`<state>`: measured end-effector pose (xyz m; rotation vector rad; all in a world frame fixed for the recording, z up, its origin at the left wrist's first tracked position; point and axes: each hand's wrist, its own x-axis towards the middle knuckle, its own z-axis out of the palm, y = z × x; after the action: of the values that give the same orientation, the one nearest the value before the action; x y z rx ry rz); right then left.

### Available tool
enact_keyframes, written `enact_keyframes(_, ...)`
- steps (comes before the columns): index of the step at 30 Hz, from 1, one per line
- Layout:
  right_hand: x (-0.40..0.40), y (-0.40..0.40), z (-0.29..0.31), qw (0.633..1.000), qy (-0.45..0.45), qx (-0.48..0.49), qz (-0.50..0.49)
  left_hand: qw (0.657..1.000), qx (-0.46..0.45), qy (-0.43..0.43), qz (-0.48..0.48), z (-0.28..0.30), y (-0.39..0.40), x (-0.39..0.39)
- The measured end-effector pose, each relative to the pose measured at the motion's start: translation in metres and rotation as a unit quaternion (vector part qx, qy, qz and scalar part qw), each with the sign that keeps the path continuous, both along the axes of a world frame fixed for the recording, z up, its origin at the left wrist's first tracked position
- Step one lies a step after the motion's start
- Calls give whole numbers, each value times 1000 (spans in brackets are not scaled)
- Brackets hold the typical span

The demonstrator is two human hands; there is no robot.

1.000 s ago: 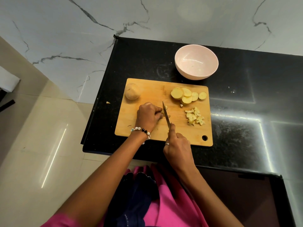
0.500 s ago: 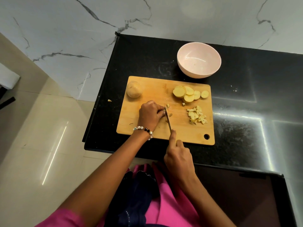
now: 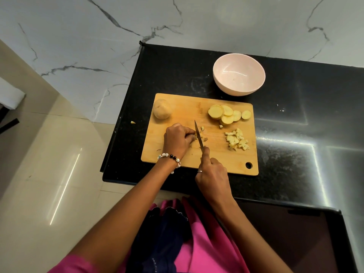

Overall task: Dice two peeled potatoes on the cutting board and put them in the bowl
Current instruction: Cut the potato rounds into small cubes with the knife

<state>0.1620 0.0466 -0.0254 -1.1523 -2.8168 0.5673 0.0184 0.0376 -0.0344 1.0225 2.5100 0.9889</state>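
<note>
Fingers [image 3: 189, 133] curled on potato strip [image 3: 195, 137], w/ knife [image 3: 199, 135] alongside

Whole peeled potato [image 3: 162, 108], slices [image 3: 226, 114], dice [image 3: 237, 139] — all on cutting board [image 3: 177, 158]; bowl [image 3: 239, 74] empty.

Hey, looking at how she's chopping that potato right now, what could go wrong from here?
The knife blade runs right beside the curled fingers of the left hand, so a slip could nick them. Small cut bits lie loose near the blade and may scatter, like the scrap already off the cutting board.
</note>
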Motion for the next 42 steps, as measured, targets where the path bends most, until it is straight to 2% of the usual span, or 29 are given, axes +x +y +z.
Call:
enact_keyframes(7,-18,-4,2,996,-82,37,13,1000,23,9,8,-5,1,-2)
enact_keyframes(15,12,-25,4,997,-69,38,15,999,34,11,28,-6,-1,3)
enact_keyframes(22,13,-21,10,999,-6,20,-24,998,34,-53,27,1,-8,-6)
enact_keyframes(28,-1,-27,6,1000,-21,-21,6,978,98,-123,133,2,-17,-8)
enact_keyframes(34,-4,-33,-7,999,-43,26,-21,973,107,-141,150,0,-19,-7)
enact_keyframes(42,16,-2,-3,994,-40,14,-96,972,102,-148,149,3,-12,-6)
